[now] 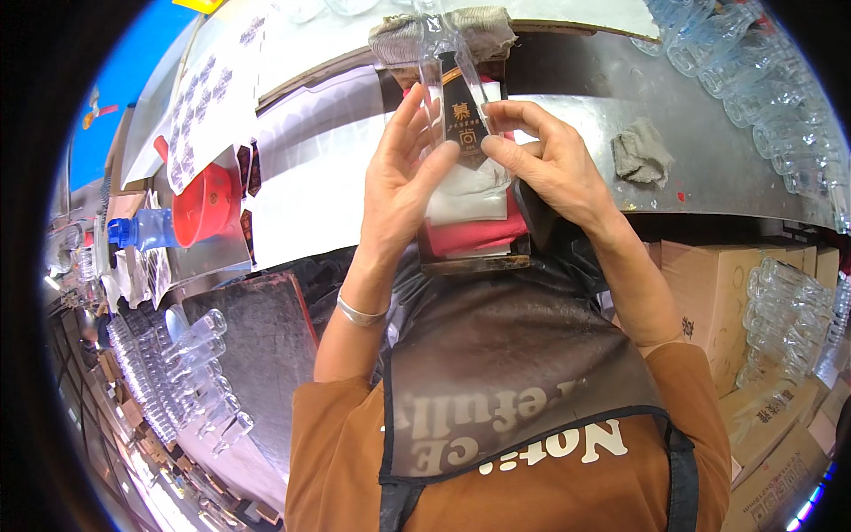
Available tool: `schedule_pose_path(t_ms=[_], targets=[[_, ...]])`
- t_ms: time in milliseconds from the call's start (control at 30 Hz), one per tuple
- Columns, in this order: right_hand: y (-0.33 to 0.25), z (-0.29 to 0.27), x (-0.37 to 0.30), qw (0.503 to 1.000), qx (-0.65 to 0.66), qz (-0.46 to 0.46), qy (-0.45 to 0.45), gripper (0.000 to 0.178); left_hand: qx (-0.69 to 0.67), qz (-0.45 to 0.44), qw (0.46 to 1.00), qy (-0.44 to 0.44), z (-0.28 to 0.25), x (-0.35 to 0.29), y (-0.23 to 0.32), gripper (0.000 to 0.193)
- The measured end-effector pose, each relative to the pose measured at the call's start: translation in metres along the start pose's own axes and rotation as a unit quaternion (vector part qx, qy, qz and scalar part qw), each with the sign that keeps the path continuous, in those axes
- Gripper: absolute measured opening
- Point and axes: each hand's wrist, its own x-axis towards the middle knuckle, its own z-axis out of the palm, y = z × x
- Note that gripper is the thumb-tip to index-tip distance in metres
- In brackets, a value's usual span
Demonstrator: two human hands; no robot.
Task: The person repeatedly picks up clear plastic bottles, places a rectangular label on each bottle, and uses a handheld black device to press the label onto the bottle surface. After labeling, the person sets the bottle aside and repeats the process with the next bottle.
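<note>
A clear glass bottle (487, 92) lies in front of me with its neck pointing away. A black label with gold marks (463, 106) covers its upper side. My left hand (401, 173) is curled along the bottle's left side, its thumb on the label's lower left edge. On the opposite side my right hand (551, 158) holds the bottle, with the thumb near the label's lower right corner. Underneath are a white cloth (470, 204) and a red cloth (474, 236) in a narrow wooden rest (474, 264). A folded, soiled towel (487, 34) supports the neck end.
On the left stand a red bowl (206, 206) and a blue-capped plastic bottle (151, 230), near a sheet of dark decals (213, 93). A crumpled grey rag (642, 152) lies right. Many glass bottles (753, 80) line the far right; more stand lower left (191, 363). Cardboard boxes (696, 279) stand lower right.
</note>
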Motion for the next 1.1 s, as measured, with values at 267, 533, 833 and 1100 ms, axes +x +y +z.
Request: schedule_pose_path(t_ms=[267, 533, 833, 1100], targets=[[-0.001, 0.0, -0.001, 1.0, 0.003, 0.009, 0.006, 0.048, -0.026, -0.005, 1.0, 0.014, 0.005, -0.001, -0.002, 0.071], [-0.002, 0.0, -0.001, 1.0, 0.014, 0.011, 0.002, 0.049, -0.013, -0.001, 1.0, 0.019, 0.006, 0.0, -0.001, 0.07], [0.009, 0.0, 0.003, 0.999, 0.045, -0.007, -0.008, 0.045, -0.001, 0.002, 1.0, 0.02, 0.006, 0.001, 0.002, 0.071], [0.011, -0.007, 0.007, 0.994, 0.101, 0.032, -0.033, 0.042, 0.004, 0.006, 1.0, 0.024, 0.005, 0.002, -0.002, 0.071]])
